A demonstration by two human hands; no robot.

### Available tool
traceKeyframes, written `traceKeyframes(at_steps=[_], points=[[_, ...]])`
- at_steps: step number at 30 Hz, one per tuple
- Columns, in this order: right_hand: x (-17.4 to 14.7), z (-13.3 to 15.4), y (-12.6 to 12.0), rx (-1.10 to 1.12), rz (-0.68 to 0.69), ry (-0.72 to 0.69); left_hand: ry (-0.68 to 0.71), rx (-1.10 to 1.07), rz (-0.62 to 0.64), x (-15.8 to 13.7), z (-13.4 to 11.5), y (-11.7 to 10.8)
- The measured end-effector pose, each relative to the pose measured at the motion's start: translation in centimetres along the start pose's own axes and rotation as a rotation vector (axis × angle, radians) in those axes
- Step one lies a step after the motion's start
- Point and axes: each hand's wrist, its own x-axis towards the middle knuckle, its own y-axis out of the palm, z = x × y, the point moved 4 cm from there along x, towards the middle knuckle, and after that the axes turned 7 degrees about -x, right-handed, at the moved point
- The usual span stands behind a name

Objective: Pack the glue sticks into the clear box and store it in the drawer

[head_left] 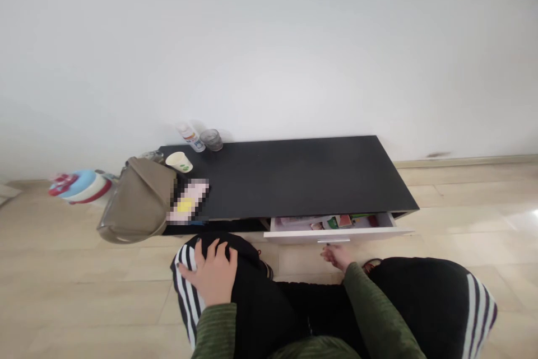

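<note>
My left hand (213, 270) lies on my left knee with its fingers spread, holding nothing. My right hand (337, 257) is at the front of a white drawer (294, 237), its fingers curled at the silver drawer handle (333, 241). The fingertips are partly hidden, so their exact hold is hard to see. The drawer is pulled partway out of a low black-topped cabinet (302, 177). Inside it lie several small packages, among them a green and white packet (332, 223) and a red one (344, 220).
On the cabinet's left end stand a paper cup (179, 162), a clear glass (212, 139), a white spray can (191, 138), a taupe bag (140, 199) and a blurred pinkish flat item (189, 202). A blue-lidded container (84, 186) is beyond the bag. A white wall (273, 51) rises behind.
</note>
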Motion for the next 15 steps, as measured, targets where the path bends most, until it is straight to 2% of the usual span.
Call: traceKeyframes(at_steps=[2, 4, 5, 7, 9, 11, 12, 15], points=[[-2.3, 0.4, 1.0, -0.079, 0.147, -0.011, 0.013, -0.023, 0.003, 0.0, -0.3, 0.1], [-4.3, 2.2, 1.6, -0.182, 0.271, -0.157, 0.027, -0.045, 0.010, 0.0, -0.6, 0.2], [-5.0, 3.6, 1.5, -0.230, 0.271, -0.260, 0.035, -0.055, 0.014, 0.0, -0.8, 0.2], [-5.5, 6.4, 0.4, -0.349, 0.127, -0.411, 0.052, -0.071, 0.017, 0.1, -1.1, 0.2], [-4.8, 8.8, -1.2, -0.516, -0.123, -0.465, 0.064, -0.088, 0.024, 0.3, -1.3, 0.3], [-3.6, 9.8, -2.3, -0.702, -0.316, -0.394, 0.080, -0.125, 0.055, 0.4, -1.6, 0.6], [-2.9, 9.7, -2.6, -0.779, -0.358, -0.328, 0.095, -0.162, 0.092, 0.3, -1.8, 0.8], [-1.3, 8.5, -2.5, -0.878, -0.323, -0.177, 0.138, -0.383, 0.298, -1.4, -3.8, 2.1]])
